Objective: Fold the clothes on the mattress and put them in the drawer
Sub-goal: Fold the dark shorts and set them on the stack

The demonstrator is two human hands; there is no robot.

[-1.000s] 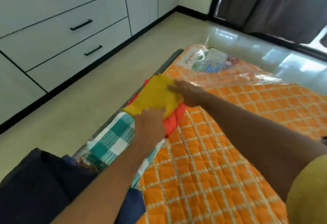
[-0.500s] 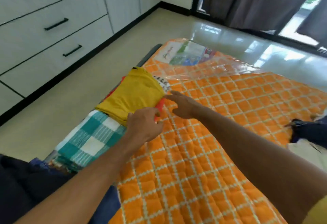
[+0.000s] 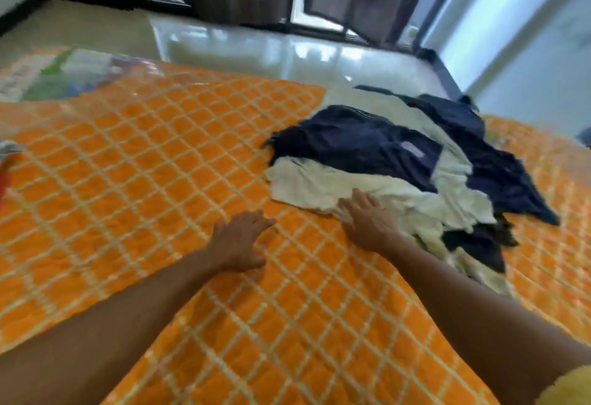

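Both hands reach for the unfolded pile: the right hand (image 3: 367,224), fingers spread, seems to touch the cream garment (image 3: 307,187) under the navy clothes (image 3: 355,142); the left hand (image 3: 241,238) hovers, relaxed, over the mattress (image 3: 160,180). Next, grip and pull one garment free.

Unfolded clothes heaped on the right side of the orange mattress.

I see a rumpled pile on the quilted orange mattress (image 3: 166,180), right of centre. A dark navy garment (image 3: 355,140) lies crumpled on top toward the far side, with a pale label patch showing. A cream garment (image 3: 307,185) spreads out beneath it, its near-left edge lying flat on the quilt. More navy cloth (image 3: 499,168) trails to the right and near side, tangled with cream folds. At the far left edge I can just make out a sliver of red fabric (image 3: 4,171), blurred.
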